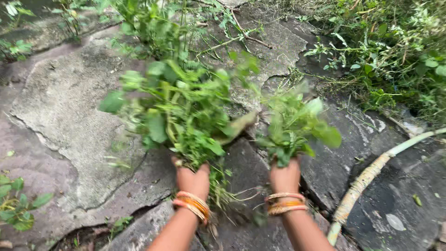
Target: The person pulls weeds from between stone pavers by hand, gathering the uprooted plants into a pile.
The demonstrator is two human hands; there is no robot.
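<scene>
The big bunch of green plants is held up over the grey stone. It has many soft green leaves and thin stems, and its pale roots hang down at the bottom. It looks blurry. The small bunch of green plants is just beside it. It has wide leaves at the top, and its stems are squeezed together at the bottom.

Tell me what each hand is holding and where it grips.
The left hand clutches a large bunch of leafy green plants at its lower stems. The right hand grips a smaller leafy bunch, also at the base.
</scene>
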